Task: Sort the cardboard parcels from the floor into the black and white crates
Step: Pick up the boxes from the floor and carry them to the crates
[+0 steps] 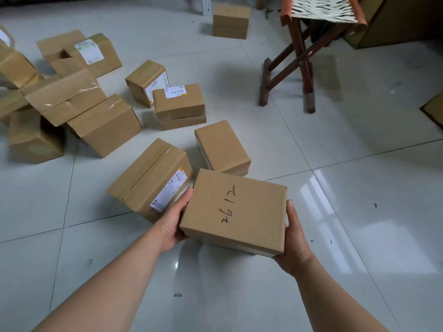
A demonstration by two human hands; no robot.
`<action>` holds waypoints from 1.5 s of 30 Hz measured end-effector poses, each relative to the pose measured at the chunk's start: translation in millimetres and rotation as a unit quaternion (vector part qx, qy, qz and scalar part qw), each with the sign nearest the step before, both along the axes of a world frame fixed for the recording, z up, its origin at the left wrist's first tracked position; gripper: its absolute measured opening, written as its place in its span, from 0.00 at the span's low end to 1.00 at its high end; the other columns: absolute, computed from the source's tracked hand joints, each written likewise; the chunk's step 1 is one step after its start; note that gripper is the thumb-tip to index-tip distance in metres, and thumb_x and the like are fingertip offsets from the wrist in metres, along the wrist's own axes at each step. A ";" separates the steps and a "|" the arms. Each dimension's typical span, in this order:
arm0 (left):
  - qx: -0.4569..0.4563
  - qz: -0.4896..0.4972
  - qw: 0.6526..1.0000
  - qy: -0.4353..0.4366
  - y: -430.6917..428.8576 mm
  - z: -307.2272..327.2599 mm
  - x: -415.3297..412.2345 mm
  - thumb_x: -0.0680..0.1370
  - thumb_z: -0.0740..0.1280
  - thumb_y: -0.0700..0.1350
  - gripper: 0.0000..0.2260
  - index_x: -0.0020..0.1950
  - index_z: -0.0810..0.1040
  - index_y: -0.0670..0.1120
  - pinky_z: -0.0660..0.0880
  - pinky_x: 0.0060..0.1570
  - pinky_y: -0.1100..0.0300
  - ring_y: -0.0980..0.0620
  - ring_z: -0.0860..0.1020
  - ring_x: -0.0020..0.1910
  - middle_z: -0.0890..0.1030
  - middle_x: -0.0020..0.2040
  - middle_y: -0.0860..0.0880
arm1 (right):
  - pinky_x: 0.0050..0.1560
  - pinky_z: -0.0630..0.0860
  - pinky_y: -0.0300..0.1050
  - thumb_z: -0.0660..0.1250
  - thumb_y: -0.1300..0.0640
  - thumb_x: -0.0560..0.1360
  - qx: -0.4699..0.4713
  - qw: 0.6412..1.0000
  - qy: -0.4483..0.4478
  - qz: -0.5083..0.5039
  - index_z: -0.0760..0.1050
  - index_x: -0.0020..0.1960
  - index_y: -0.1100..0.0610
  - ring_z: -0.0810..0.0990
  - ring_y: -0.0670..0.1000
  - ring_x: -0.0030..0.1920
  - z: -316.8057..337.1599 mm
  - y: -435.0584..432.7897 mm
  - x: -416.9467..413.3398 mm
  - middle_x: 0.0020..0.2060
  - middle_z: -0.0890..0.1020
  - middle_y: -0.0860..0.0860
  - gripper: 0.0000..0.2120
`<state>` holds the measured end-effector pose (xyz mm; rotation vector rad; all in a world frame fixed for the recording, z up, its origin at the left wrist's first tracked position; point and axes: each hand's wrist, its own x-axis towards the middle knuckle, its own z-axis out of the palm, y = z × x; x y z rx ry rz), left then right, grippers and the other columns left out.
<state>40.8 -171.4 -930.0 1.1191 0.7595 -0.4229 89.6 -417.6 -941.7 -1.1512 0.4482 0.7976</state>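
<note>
Both hands on it: the marked parcel [236, 212], a flat box with handwriting across its top, is gripped between the left hand [173, 224] at its left edge and the right hand [296, 240] at its right edge. The thumbs lie along the sides and the other fingers are hidden underneath. It's held low over the tiled floor [359, 212], just right of a labelled taped parcel [153, 180] and in front of a plain small parcel [221, 147], with the heap of parcels [72, 104] well off left.
</note>
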 end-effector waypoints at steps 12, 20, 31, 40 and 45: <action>0.015 0.069 0.997 -0.015 21.7 135.4 11.5 0.68 0.64 0.72 0.31 0.62 0.80 0.53 0.74 0.54 0.55 0.50 0.80 0.54 0.84 0.56 0.49 | 0.65 0.70 0.60 0.44 0.29 0.76 -0.024 0.994 -0.034 0.103 0.80 0.62 0.43 0.80 0.57 0.61 141.5 35.2 54.4 0.58 0.83 0.53 0.33; -0.004 0.115 0.993 0.002 50.3 347.8 -11.7 0.69 0.60 0.75 0.32 0.61 0.81 0.55 0.63 0.70 0.44 0.45 0.76 0.63 0.81 0.61 0.44 | 0.64 0.71 0.64 0.43 0.27 0.75 -0.047 0.983 -0.047 0.173 0.82 0.58 0.44 0.82 0.59 0.56 355.3 69.5 60.9 0.55 0.84 0.55 0.35; 0.031 0.224 0.974 0.003 107.0 667.4 -90.6 0.66 0.62 0.73 0.32 0.59 0.81 0.53 0.72 0.64 0.44 0.45 0.80 0.58 0.85 0.53 0.47 | 0.46 0.78 0.47 0.46 0.26 0.74 -0.025 0.957 -0.053 0.285 0.86 0.45 0.46 0.86 0.53 0.43 669.5 156.9 28.5 0.48 0.86 0.53 0.36; 0.071 0.302 0.951 -0.013 220.4 775.3 -167.3 0.64 0.61 0.77 0.35 0.57 0.83 0.53 0.73 0.62 0.41 0.42 0.80 0.58 0.85 0.53 0.45 | 0.68 0.65 0.67 0.57 0.18 0.61 -0.033 0.927 -0.057 0.370 0.78 0.64 0.47 0.76 0.64 0.64 765.3 308.4 -8.5 0.62 0.80 0.56 0.44; 0.084 0.321 0.943 -0.007 312.8 806.3 -197.3 0.64 0.60 0.78 0.36 0.54 0.85 0.51 0.75 0.61 0.41 0.42 0.80 0.57 0.85 0.52 0.44 | 0.62 0.74 0.58 0.53 0.19 0.63 -0.066 0.914 -0.059 0.396 0.83 0.55 0.48 0.81 0.60 0.57 794.3 414.6 -30.5 0.55 0.85 0.55 0.41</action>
